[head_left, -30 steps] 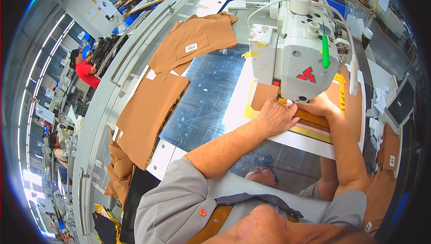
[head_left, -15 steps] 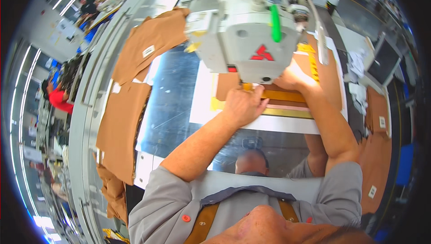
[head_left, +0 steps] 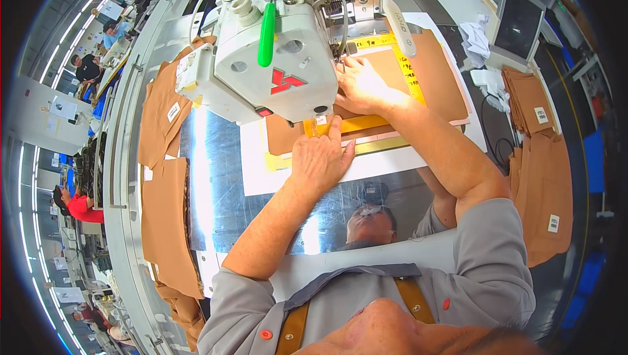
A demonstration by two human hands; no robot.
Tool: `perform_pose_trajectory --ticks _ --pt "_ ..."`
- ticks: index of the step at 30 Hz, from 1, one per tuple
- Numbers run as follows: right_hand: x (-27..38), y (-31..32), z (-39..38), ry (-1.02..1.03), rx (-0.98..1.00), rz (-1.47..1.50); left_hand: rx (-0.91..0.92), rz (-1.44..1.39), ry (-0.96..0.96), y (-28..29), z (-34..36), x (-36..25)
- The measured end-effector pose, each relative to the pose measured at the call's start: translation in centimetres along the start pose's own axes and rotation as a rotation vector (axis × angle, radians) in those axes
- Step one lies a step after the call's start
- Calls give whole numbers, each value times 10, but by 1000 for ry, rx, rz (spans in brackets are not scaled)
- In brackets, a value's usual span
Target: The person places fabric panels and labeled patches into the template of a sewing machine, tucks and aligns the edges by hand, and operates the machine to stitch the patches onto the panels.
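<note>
My left hand (head_left: pixel 322 157) lies fingers apart on a brown fabric piece (head_left: pixel 284 134) and yellow strip (head_left: pixel 360 121), just below the sewing machine head (head_left: pixel 261 74), its index fingertip beside a small clear fitting under the head. My right hand (head_left: pixel 360 87) rests farther back at the head's right side, fingers bent but apart on the work, tips partly shadowed by the machine. Beneath both are a white sheet (head_left: pixel 261 178) and a yellow-edged template with handwritten marks (head_left: pixel 412 74). A green-handled tool (head_left: pixel 267 34) stands on the head.
Brown fabric stacks lie left (head_left: pixel 163 211) and right (head_left: pixel 536 198) of the metal plate (head_left: pixel 216 211). A monitor (head_left: pixel 513 21) and crumpled white cloth (head_left: pixel 474 41) sit back right. Co-workers work at machines on the left, one in red (head_left: pixel 85 208).
My view has shifted, so the machine now appears farther left. My right hand has moved back along the template, away from my left hand, which stays by the front of the head.
</note>
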State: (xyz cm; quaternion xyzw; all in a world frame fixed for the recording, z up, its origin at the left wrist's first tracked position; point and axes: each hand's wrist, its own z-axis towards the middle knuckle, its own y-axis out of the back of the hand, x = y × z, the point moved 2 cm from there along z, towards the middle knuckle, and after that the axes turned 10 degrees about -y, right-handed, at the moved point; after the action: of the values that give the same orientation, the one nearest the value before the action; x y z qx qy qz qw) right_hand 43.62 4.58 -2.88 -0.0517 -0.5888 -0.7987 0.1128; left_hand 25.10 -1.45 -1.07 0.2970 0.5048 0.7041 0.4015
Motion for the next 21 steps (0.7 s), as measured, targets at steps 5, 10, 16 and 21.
perform_pose_trajectory --ticks 5,10,16,21 --pt "7 4 1 -2 38 -20 136 45 -21 1 0 -3" --pt "8 8 2 4 65 -23 144 65 -33 1 4 0" --pt "8 11 7 -16 122 -47 101 42 -32 -2 4 2" --pt "8 13 12 -61 161 -83 143 50 -16 2 8 2"
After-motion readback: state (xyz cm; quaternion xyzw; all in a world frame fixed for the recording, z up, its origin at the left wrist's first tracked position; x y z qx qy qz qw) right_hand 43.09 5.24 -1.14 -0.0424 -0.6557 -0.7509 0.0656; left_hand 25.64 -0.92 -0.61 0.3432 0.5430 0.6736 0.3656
